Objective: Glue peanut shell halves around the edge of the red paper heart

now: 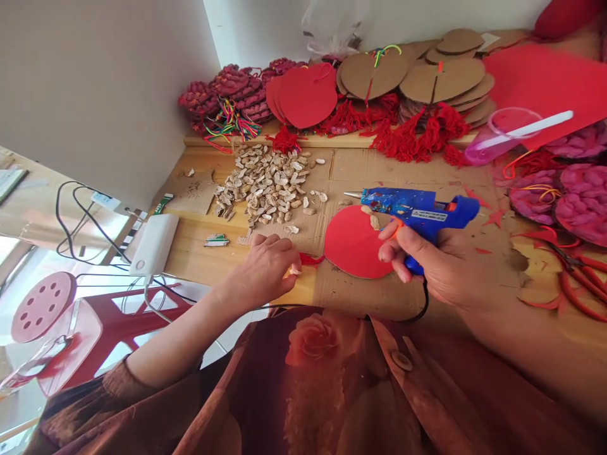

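Note:
My right hand (429,262) grips a blue hot-glue gun (417,212), its metal nozzle pointing left above a red heart-shaped card (353,243) lying on brown cardboard. Two peanut shell halves (370,217) sit on the card's upper edge. My left hand (265,268) rests on the table just left of the card, fingers pinched on a small shell piece next to the card's red string. A pile of peanut shells (265,186) lies behind my left hand.
Stacks of red hearts (303,95) and brown cardboard hearts (441,79) with red tassels line the back. A pink cup (497,136), pink woven pieces (569,196), red scissors (576,278) stand right. A white power strip (154,243) and red stool (52,335) sit left.

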{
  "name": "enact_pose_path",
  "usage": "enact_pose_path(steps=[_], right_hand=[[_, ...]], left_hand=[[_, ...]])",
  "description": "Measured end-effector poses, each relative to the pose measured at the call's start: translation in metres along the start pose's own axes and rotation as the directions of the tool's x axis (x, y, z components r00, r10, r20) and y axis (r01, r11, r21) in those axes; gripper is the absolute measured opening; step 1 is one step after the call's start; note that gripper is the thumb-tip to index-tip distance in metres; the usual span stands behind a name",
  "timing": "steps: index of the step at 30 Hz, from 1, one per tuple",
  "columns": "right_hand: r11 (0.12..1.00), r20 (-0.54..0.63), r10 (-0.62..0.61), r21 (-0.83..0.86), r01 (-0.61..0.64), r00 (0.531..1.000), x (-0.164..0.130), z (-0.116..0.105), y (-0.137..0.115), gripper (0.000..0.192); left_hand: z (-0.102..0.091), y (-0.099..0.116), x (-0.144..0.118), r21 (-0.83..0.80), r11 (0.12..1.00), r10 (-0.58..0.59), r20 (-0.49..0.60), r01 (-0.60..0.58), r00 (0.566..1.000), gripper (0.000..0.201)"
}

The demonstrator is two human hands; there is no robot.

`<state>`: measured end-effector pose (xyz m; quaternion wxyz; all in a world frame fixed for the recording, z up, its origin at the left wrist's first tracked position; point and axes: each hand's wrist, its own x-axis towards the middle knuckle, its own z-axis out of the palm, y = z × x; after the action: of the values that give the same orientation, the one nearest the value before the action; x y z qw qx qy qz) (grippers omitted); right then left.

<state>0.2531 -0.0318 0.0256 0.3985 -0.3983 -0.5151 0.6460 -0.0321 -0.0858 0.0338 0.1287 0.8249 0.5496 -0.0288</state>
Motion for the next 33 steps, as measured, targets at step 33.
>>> enact_pose_path(steps=[33], right_hand=[[0.886, 0.003, 0.297, 0.373, -0.277, 0.955, 0.004, 0.009, 0.008, 0.039]], left_hand=[[-0.005, 0.055, 0.055, 0.471, 0.786, 0.618, -0.574, -0.400, 0.537, 0.029]])
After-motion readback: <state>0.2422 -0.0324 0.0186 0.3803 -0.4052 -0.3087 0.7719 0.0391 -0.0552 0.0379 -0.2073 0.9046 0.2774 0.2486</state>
